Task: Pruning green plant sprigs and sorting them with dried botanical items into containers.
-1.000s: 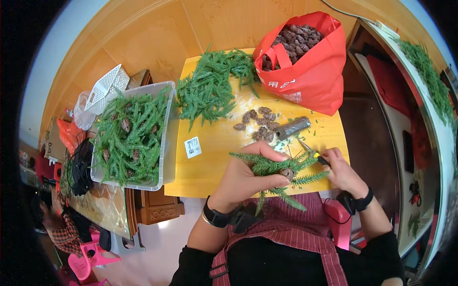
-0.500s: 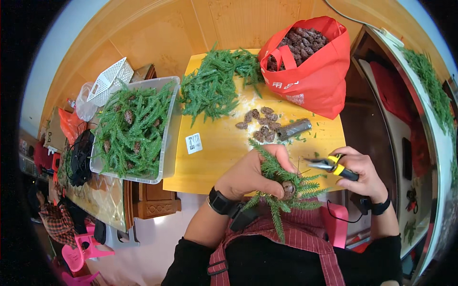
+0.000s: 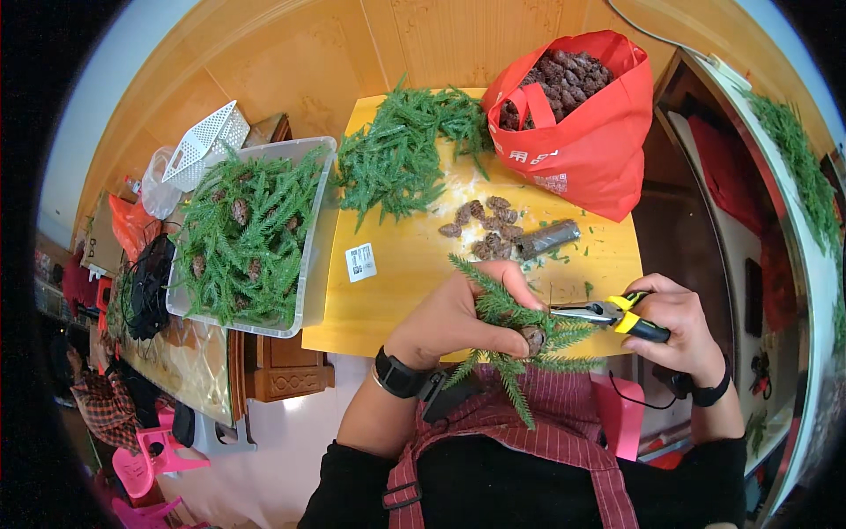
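Yellow-and-black long-nose pliers (image 3: 629, 322) sit in the right hand (image 3: 677, 331), whose fingers are curled around the handles, with the metal nose pointing left. The left hand (image 3: 463, 313) holds an artificial pine sprig (image 3: 511, 379) over the near edge of the yellow table (image 3: 405, 304), its thumb and index finger closed on the stems. A brown pine cone (image 3: 533, 340) sits among the needles, just beside the thumb tip. The nose of the pliers reaches the sprig near a thin dark wire (image 3: 552, 294) that stands up from it; whether the jaws have hold of that wire I cannot tell.

Beyond the hands, a small cluster of loose pine cones (image 3: 493, 220) lies on the table, touching or nearly touching a dark cylindrical bundle (image 3: 550, 238). Farther back stands a red carrier bag (image 3: 586, 172) full of more cones, with a heap of green sprigs (image 3: 388, 163) to its left. A white label (image 3: 360, 263) lies nearer the left edge. Left of the table, a clear plastic bin (image 3: 319, 242) holds sprigs with cones among them.
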A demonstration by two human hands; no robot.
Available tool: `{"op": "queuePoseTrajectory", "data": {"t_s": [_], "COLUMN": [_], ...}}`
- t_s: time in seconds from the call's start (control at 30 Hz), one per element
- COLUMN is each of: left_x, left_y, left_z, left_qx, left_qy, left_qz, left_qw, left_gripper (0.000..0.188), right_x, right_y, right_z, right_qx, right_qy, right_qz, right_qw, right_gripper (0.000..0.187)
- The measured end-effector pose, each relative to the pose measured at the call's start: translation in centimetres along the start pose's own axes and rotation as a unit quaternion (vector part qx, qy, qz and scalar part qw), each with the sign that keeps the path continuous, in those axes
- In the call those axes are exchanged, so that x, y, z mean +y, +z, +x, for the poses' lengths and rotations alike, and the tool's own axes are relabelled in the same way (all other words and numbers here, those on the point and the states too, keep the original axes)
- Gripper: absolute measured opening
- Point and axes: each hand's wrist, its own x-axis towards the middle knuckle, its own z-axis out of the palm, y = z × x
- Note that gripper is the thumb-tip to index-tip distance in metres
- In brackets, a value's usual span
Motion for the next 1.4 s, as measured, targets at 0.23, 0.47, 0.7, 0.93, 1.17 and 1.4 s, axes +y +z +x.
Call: {"op": "queuePoseTrajectory", "data": {"t_s": [0.23,0.47,0.7,0.93,1.17,1.4], "left_x": [0.1,0.8,-0.7,-1.0,0.8,0.8], "left_y": [0.3,0.4,1.9,2.3,1.1,0.7], "left_z": [-0.1,-0.4,0.6,0.7,0.0,-0.1], "left_qx": [0.023,0.042,0.202,0.236,0.141,0.089], "left_qy": [-0.004,-0.023,0.267,0.252,0.074,-0.044], "left_qz": [0.053,0.079,0.489,0.613,0.174,-0.056], "left_qw": [0.998,0.996,0.805,0.711,0.972,0.993], "left_gripper": [0.031,0.034,0.032,0.024,0.033,0.038], "right_x": [-0.4,-0.7,-2.3,-4.0,-1.8,-1.4], "right_y": [-0.2,0.7,1.6,0.9,-0.2,-0.3], "right_z": [0.0,-0.2,0.1,0.2,0.0,0.9], "right_qx": [-0.008,0.025,0.075,-0.032,-0.046,-0.03], "right_qy": [0.002,0.003,0.076,0.231,0.101,0.027], "right_qz": [-0.031,-0.013,-0.088,0.04,0.051,0.028], "right_qw": [0.999,1.0,0.99,0.972,0.993,0.999], "right_gripper": [0.026,0.029,0.025,0.017,0.027,0.027]}}
